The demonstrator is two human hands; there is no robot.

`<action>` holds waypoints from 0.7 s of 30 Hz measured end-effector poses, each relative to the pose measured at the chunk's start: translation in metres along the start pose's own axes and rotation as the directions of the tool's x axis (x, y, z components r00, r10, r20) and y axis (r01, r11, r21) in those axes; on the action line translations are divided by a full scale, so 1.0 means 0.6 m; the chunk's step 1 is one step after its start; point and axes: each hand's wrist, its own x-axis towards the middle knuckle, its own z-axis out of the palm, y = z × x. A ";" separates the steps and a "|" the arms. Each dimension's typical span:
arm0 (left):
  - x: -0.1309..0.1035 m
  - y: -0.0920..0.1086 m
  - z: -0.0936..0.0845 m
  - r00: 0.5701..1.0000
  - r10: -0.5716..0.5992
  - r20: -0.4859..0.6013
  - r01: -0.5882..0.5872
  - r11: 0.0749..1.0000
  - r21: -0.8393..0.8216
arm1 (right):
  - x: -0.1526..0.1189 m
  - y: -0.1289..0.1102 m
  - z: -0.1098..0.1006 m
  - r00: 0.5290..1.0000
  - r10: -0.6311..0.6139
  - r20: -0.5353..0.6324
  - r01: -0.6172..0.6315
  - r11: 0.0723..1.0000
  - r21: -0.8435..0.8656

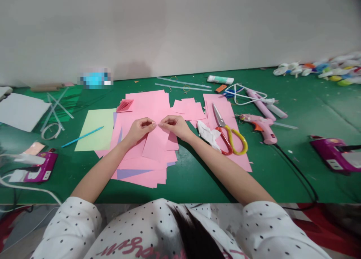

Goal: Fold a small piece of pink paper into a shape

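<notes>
My left hand [140, 128] and my right hand [175, 126] meet over a pile of pink paper sheets [146, 161] on the green table [197, 176]. Both pinch the top edge of one pink sheet [156, 142] between thumb and fingers, fingertips almost touching. A small folded pink paper piece [125, 105] lies at the far left of the pile. Scissors with red and yellow handles [229, 133] rest on more pink paper to the right of my right hand.
A pale green sheet [97, 129] with a blue pencil [82, 137] lies left. A pink glue gun [261, 127], glue sticks [183, 85], a glue tube [220, 79] and crumpled white paper [208, 133] sit right. Purple devices [334, 153] [39, 168] flank both sides.
</notes>
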 end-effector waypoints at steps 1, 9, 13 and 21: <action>0.000 -0.001 0.000 1.000 0.002 0.013 -0.002 1.000 0.025 | 0.000 0.000 0.000 1.000 -0.003 -0.002 0.003 1.000 0.000; -0.001 -0.006 -0.001 0.999 0.005 0.032 -0.008 0.996 0.091 | 0.004 0.006 -0.002 0.998 -0.039 0.045 0.040 0.999 -0.023; -0.001 -0.007 0.000 0.999 0.006 0.046 -0.009 0.998 0.069 | 0.004 0.011 -0.003 0.998 -0.039 0.048 0.040 0.999 -0.027; -0.003 -0.003 0.002 0.999 -0.010 0.041 0.006 0.996 0.087 | 0.002 0.010 -0.002 0.999 -0.040 0.035 0.041 0.999 -0.036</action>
